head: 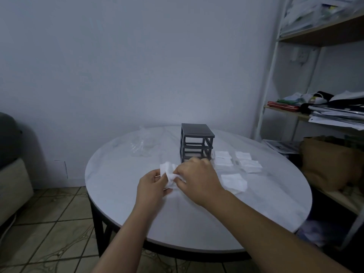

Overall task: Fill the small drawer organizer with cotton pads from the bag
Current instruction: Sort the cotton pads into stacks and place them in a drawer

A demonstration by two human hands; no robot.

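Both hands on one clump of cotton pads [169, 175], low over the near middle of the table [126, 209]. My left hand [151, 187] pinches the clump's left side between thumb and fingers. My right hand [197, 177] has its fingers curled over the right side, knuckles up. Can't tell how many pads are in the clump.

The organizer [197, 143] stands upright just behind my right hand, toward the far edge. It is a dark grey frame, and I can see through its open slots.

More pads lie flat to its right:
- one batch [223, 158] just beside the frame
- another batch [248, 161] further right
- a third pile [234, 182] closer to me, beside my right wrist

Can't tell whether they sit in clear trays or on the bare top.

The bag [141, 143] is clear plastic, crumpled, on the far left of the table, apart from the organizer.

Surface: round white top with a dark rim and black legs [98, 225].

Room:
- plain pale wall [137, 56] behind
- tan tiled floor [49, 223]
- something grey and cushioned [11, 164] at the left edge
- white-framed shelf unit [269, 75] on the right, with wooden boards and stacked papers [334, 115]
- a brown bag [331, 164] low down beside the shelf unit
- dim light, and the edges of the view are blurred
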